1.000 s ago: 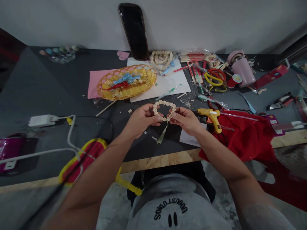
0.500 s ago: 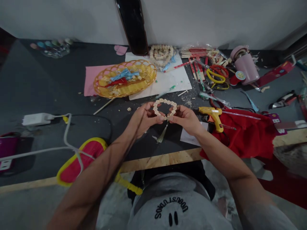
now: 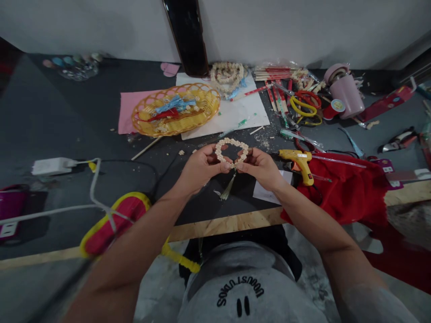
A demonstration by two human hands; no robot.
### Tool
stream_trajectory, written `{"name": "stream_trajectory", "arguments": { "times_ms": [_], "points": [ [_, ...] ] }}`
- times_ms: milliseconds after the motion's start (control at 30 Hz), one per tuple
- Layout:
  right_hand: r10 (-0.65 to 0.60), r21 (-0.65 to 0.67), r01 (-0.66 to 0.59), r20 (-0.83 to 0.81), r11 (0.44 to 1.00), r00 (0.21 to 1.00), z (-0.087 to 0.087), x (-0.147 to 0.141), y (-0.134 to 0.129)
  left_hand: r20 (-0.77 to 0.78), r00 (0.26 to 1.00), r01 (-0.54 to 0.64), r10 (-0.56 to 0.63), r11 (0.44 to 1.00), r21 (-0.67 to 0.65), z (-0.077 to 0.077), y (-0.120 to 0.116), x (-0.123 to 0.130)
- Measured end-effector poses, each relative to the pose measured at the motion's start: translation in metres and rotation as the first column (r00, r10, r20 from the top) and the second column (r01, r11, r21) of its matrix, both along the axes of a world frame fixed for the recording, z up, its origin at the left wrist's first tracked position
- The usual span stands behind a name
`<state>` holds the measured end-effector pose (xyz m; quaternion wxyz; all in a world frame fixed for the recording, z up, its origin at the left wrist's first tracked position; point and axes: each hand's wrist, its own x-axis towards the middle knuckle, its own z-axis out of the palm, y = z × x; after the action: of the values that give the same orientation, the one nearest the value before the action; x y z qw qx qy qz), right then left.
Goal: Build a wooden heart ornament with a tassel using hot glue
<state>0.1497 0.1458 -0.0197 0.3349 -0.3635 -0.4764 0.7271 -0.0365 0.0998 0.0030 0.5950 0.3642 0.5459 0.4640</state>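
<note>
A beaded bracelet [image 3: 232,141] of small cream pieces forms a ring between my two hands, held up over the dark table. My left hand [image 3: 207,166] pinches its lower left side, thumb near the bottom. At the lower right, my right hand [image 3: 259,166] grips it between thumb and fingers. From the bottom of the ring hangs a pale green tassel [image 3: 228,188]. Beneath my right wrist lies a white paper piece [image 3: 269,194], and to its right rests a yellow glue gun [image 3: 298,159].
A yellow woven basket [image 3: 141,128] holds blue and red tassels. More beaded strings [image 3: 227,74] lie on white paper behind. Scissors [image 3: 303,107], a pink cup [image 3: 346,94] and red cloth [image 3: 346,188] are at right. A charger [image 3: 54,166] with cable lies left; a phone [image 3: 188,40] leans on the wall.
A dark, blurred cord that crossed my left forearm has swung down and left. Both hands keep the bracelet in nearly the same place.
</note>
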Motion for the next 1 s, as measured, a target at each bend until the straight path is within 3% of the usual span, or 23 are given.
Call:
{"name": "stream_trajectory", "arguments": {
  "times_ms": [467, 667, 867, 1000],
  "points": [
    [-0.002, 0.009, 0.002, -0.025, 1.0, 1.0, -0.001, -0.001, 0.001, -0.039, 0.999, 0.014, -0.012, 0.999, 0.037, 0.0, 0.0, -0.001],
    [0.023, -0.08, -0.025, -0.028, 0.997, 0.999, 0.006, -0.001, 0.002, 0.004, 1.0, -0.005, 0.005, 1.0, 0.017, 0.002, 0.0, -0.002],
    [-0.092, -0.081, 0.091, -0.006, 0.993, 0.996, 0.012, 0.001, 0.007, 0.056, 0.997, 0.062, -0.061, 0.998, -0.007, 0.005, -0.001, -0.002],
    [-0.083, -0.105, 0.082, -0.007, 0.991, 0.997, 0.011, 0.003, 0.008, 0.046, 0.998, 0.05, -0.051, 0.999, 0.012, 0.007, -0.001, -0.005]
  ]
}}
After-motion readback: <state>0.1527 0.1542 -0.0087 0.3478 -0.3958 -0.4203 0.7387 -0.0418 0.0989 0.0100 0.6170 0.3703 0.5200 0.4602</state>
